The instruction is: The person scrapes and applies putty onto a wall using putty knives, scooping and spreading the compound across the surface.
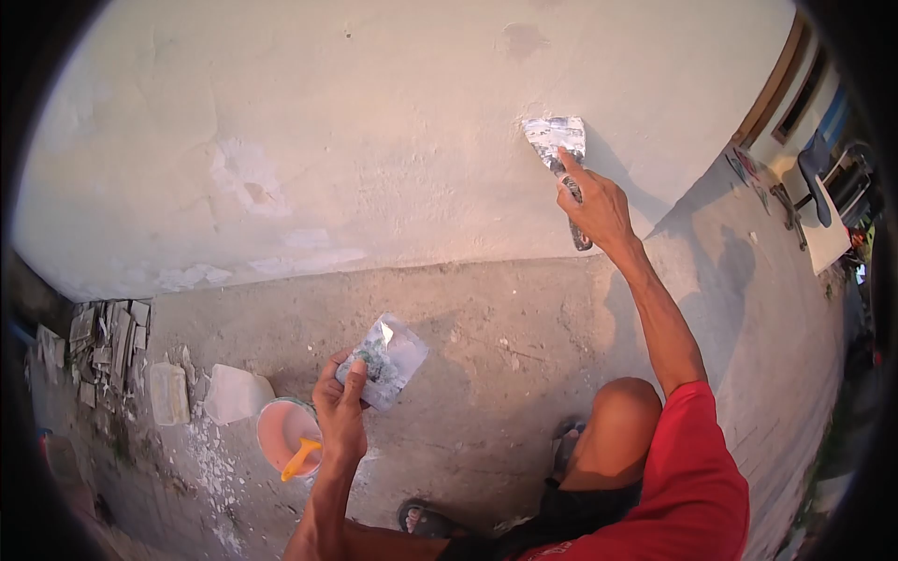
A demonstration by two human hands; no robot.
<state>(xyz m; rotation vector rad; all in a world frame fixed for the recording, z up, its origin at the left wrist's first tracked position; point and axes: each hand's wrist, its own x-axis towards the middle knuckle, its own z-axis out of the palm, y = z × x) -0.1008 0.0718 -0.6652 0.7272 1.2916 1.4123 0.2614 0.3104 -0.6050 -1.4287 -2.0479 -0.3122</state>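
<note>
My right hand is wrapped round the dark handle of a putty knife, its index finger stretched along the blade. The wide blade, smeared with white, lies against the pale wall. Lower down, my left hand grips a flat metal scraper plate between thumb and fingers; grey-white paste coats part of it. Just beside that hand, a pinkish bucket on the ground holds a tool with an orange handle.
Two whitish containers stand left of the bucket. Stacked broken tiles lie by the wall's left end. White flakes litter the concrete ground. A dark chair is at far right.
</note>
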